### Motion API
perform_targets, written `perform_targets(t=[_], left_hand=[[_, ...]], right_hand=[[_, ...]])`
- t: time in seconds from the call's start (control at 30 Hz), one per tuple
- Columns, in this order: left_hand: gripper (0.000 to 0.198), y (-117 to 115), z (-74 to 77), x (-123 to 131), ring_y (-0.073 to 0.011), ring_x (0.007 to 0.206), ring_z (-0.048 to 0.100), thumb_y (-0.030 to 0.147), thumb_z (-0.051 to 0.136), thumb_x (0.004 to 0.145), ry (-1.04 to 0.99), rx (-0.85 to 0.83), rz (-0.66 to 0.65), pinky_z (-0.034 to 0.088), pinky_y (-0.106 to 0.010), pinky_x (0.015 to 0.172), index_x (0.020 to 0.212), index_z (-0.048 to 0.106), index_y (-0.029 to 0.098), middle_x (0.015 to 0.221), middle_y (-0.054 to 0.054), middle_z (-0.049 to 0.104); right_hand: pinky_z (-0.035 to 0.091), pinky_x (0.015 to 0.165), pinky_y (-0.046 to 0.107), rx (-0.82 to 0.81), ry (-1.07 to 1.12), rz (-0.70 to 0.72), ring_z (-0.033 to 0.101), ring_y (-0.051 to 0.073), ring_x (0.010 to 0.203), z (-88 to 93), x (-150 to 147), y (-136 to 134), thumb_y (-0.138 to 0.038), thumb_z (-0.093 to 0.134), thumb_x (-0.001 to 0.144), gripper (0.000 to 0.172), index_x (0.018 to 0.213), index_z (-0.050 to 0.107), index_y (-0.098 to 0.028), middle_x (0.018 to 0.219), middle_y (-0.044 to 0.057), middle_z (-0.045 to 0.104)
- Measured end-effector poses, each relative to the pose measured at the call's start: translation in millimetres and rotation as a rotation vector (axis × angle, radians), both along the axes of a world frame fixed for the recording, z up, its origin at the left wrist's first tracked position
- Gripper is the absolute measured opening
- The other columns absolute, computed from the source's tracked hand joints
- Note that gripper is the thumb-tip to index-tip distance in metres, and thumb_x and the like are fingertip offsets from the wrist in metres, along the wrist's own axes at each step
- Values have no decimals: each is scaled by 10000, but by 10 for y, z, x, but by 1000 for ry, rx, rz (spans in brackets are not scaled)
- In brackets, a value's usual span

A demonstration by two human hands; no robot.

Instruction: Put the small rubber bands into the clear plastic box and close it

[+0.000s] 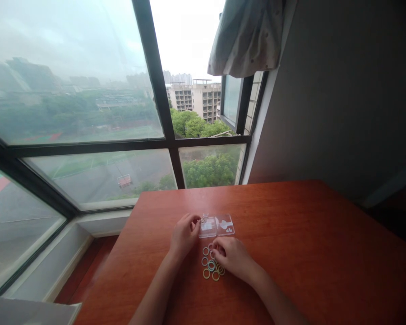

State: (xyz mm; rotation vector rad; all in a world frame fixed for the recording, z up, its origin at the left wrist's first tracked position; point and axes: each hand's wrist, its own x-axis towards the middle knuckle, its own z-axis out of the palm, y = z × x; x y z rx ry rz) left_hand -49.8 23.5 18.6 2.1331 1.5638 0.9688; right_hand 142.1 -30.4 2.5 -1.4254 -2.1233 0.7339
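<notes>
A small clear plastic case [217,225] lies open on the reddish-brown wooden table [307,243]. My left hand [183,235] rests at the case's left edge, fingers curled and pinched on something small that I cannot make out. My right hand [232,258] lies just below the case, fingers curled down onto a heap of several small coloured rings [211,266]. Some rings are yellow, some pale blue or white. Part of the heap is hidden under my right hand.
A large window [88,135] with dark frames rises just beyond the table's far edge. A grey wall [341,90] stands on the right. A bunched curtain [246,36] hangs above. The floor [94,257] drops away at the table's left.
</notes>
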Motion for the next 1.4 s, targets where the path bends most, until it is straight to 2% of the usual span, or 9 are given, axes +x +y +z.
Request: perform_targets(t=[0.17, 0.37, 0.47, 0.63, 0.9, 1.07, 1.3, 1.4], left_hand=[[203, -30, 64, 33, -136, 630, 529, 290, 485, 880, -42, -7, -69, 411, -237, 608, 862, 661, 190, 751, -24, 614], [202, -137, 162, 152, -117, 619, 503, 286, 492, 887, -97, -88, -300, 396, -221, 587, 834, 655, 177, 736, -22, 610], [184, -189, 227, 183, -113, 604, 497, 278, 517, 866, -94, -135, -372, 385, -220, 570, 830, 668, 177, 719, -21, 613], [132, -227, 279, 181, -109, 596, 478, 221, 543, 823, -80, -175, -427, 372, -211, 560, 772, 657, 178, 677, -6, 602], [103, -219, 221, 154, -101, 605, 484, 144, 545, 780, -48, -178, -448, 363, -196, 567, 727, 628, 175, 667, 11, 600], [90, -148, 163, 115, -103, 601, 490, 157, 549, 785, -63, -128, -359, 369, -199, 570, 742, 625, 175, 666, 13, 596], [155, 20, -2, 16, -127, 597, 533, 263, 529, 824, -133, -40, -45, 413, -232, 587, 795, 649, 169, 712, -16, 641], [175, 66, -67, -4, -138, 614, 557, 286, 523, 826, -130, -34, 41, 428, -244, 601, 793, 649, 168, 739, -26, 657]], right_hand=[[347, 574, 215, -5, 148, -89, 534, 121, 581, -45, 28, 70, -230, 535, 848, 100, 809, 617, -189, 627, -26, 599], [337, 559, 221, 0, 210, -127, 519, 128, 569, -53, 46, 96, -262, 498, 879, 130, 851, 604, -193, 616, -30, 569], [340, 546, 219, 4, 239, -125, 514, 130, 560, -36, 48, 88, -269, 490, 885, 140, 850, 604, -196, 608, -30, 563], [342, 537, 214, 32, 269, -137, 502, 127, 550, 11, 52, 74, -270, 499, 875, 127, 835, 595, -196, 591, -36, 538], [337, 538, 211, 22, 316, -96, 489, 118, 547, 16, 42, 70, -257, 499, 862, 114, 831, 584, -189, 598, -39, 524], [341, 534, 207, 9, 335, -108, 487, 114, 542, 19, 46, 71, -239, 500, 855, 87, 847, 573, -192, 591, -48, 514], [324, 527, 201, 26, 303, -112, 468, 101, 523, 5, 61, 73, -149, 500, 791, 66, 796, 548, -193, 566, -61, 490], [313, 516, 199, 25, 290, -108, 464, 97, 512, -12, 57, 80, -134, 501, 774, 73, 787, 543, -193, 560, -63, 491]])
